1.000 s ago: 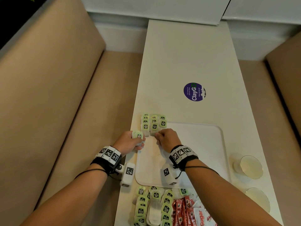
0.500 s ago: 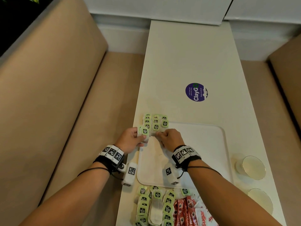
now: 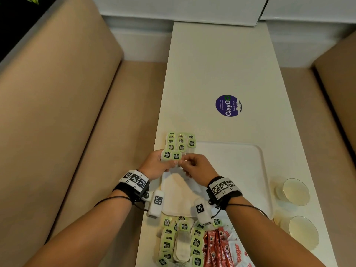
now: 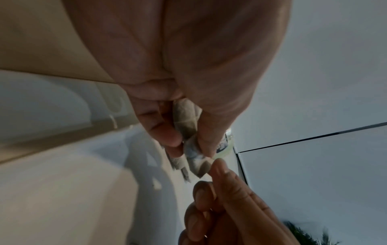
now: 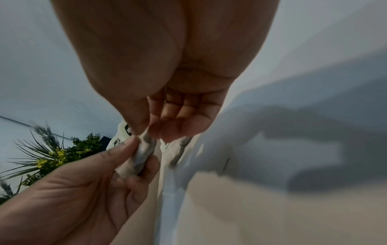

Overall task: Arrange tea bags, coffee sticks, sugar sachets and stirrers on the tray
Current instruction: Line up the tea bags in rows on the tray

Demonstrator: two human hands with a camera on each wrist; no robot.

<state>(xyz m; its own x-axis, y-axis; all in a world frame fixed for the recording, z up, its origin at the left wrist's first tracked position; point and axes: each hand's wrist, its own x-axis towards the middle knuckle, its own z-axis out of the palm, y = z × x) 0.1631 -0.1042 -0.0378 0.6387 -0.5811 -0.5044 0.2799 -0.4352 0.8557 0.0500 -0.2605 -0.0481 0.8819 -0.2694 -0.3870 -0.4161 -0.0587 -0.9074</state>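
Note:
My left hand (image 3: 165,163) pinches a small bunch of green-tagged tea bags (image 3: 171,155) just above the near left part of the white tray (image 3: 240,170). In the left wrist view its thumb and fingers (image 4: 167,136) clamp the paper bags (image 4: 187,121). My right hand (image 3: 185,160) meets it and pinches the end of one bag (image 5: 144,149). Rows of tea bags (image 3: 180,142) lie at the tray's far left corner. Near me lie more tea bags (image 3: 181,241), red coffee sticks (image 3: 215,247) and sugar sachets (image 3: 238,253).
Two glass cups (image 3: 294,191) (image 3: 302,234) stand right of the tray near the table's right edge. A purple sticker (image 3: 228,106) marks the far tabletop. Beige benches (image 3: 77,132) flank the narrow table.
My left hand brought its tea bags rightward to the right hand, which left the rows on the tray and now pinches a bag from the bunch.

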